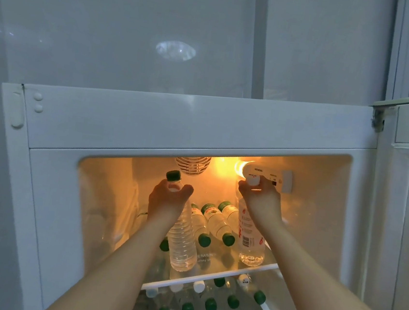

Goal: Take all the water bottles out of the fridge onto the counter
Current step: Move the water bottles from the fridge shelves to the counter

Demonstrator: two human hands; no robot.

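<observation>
Two hands reach into the lit fridge point(150, 129): the left hand point(168, 197) grips the neck of a green-capped bottle point(181, 238) above the glass shelf point(211, 273), while the right hand point(260, 198) clasps a white-capped bottle point(251, 240) standing upright on it.

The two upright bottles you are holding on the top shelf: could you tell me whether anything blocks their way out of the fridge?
Nothing visible does. The left hand grips the green-capped bottle and the right hand the white-capped bottle; both stand at the shelf's front edge, the lying bottles behind them. The counter is not in view.
</observation>
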